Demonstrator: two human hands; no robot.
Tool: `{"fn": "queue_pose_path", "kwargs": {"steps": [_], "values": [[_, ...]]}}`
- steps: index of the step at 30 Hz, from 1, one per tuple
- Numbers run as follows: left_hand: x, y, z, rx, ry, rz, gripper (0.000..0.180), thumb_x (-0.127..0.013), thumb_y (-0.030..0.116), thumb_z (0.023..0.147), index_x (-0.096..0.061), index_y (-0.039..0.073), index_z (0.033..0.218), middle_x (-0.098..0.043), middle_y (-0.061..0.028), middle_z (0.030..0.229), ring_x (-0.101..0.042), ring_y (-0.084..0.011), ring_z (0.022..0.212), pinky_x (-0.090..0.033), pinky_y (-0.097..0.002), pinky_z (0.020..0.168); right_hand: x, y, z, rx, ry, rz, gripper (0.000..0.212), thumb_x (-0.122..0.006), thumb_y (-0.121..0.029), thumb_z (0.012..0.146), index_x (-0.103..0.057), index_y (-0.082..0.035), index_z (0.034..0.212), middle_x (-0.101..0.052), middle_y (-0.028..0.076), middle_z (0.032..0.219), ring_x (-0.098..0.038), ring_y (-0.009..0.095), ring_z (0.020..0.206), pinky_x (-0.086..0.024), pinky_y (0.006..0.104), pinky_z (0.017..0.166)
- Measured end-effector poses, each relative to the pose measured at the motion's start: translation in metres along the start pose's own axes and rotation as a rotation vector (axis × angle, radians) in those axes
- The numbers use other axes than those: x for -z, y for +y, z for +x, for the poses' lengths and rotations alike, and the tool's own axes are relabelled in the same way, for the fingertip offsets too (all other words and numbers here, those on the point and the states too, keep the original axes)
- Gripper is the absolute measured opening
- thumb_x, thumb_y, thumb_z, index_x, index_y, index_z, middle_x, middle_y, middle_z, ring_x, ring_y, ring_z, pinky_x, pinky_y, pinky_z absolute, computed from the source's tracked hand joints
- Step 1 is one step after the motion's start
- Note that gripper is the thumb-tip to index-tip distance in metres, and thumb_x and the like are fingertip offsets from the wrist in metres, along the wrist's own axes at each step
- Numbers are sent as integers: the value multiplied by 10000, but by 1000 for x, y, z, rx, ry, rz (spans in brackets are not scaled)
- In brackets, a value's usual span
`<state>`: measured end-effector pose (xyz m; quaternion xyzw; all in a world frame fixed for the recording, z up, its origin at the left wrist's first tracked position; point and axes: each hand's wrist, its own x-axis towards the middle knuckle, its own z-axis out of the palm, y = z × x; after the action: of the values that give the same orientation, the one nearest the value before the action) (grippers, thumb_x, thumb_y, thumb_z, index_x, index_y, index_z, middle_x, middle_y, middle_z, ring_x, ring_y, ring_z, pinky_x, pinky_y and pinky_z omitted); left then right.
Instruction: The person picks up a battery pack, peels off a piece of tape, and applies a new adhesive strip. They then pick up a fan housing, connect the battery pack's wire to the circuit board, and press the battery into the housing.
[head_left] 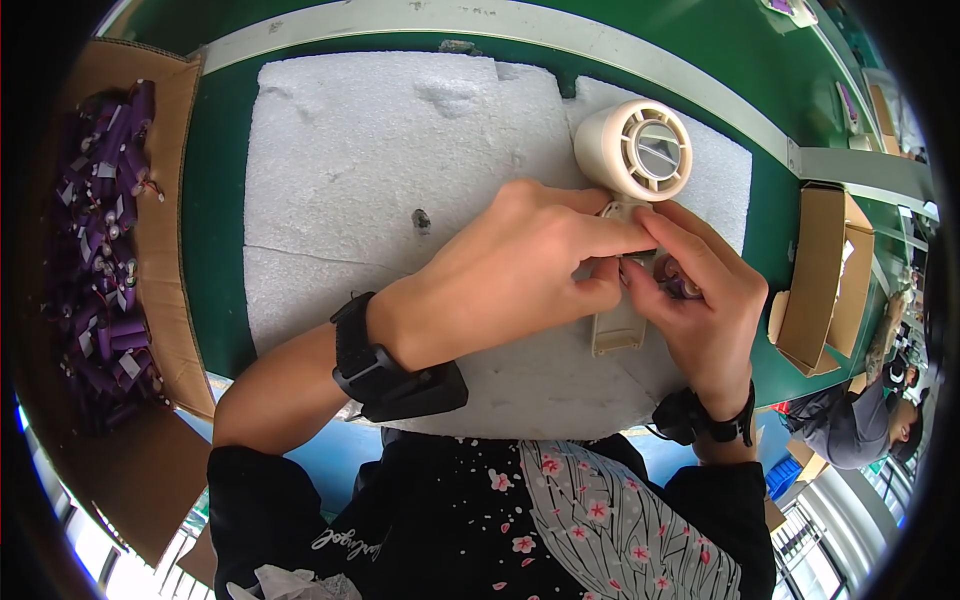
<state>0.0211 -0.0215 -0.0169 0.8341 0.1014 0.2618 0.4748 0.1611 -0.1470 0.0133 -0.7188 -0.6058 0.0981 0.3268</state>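
We should steady the fan (636, 150), our right hand (712, 292) clamped on the purple cell (683, 284) (left hand (535, 240): grip hidden, can't tell).

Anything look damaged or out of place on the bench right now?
Yes: the white foam pad looks worn, with a dark pit beside the left hand and a rough gouge near its far edge. The cream fan-like device shows no obvious damage.

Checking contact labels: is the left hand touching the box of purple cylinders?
Apart. The head view shows white foam between the left hand and the box.
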Motion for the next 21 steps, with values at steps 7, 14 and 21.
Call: {"fn": "queue_pose_path", "kwargs": {"steps": [7, 14, 21], "values": [[0, 1, 1, 5, 4, -11, 296, -653, 6, 670, -690, 61, 959, -626, -144, 742, -640, -292, 650, -525, -365, 589, -3, 2, -1, -39, 29, 5, 415, -778, 4, 660, -682, -39, 1061, -681, 131, 1055, -675, 138, 696, -541, 228, 561], [-4, 0, -3, 43, 61, -25, 289, -659, 0, 671, -701, 65, 950, -614, -133, 765, -635, -282, 654, -524, -353, 595, 12, -6, 10, -249, -167, 179, 439, -723, 32, 718, -606, -27, 1137, -641, 85, 1064, -596, 83, 632, -473, 213, 549], [5, 2, 3, 120, 68, -115, 393, -595, -108, 710, -693, 70, 1046, -599, -94, 948, -645, -168, 763, -532, -261, 635, 37, 6, 3, -574, -413, 769, 558, -688, 63, 738, -442, -4, 1234, -530, 55, 1121, -595, 117, 787, -478, 234, 674]]}}
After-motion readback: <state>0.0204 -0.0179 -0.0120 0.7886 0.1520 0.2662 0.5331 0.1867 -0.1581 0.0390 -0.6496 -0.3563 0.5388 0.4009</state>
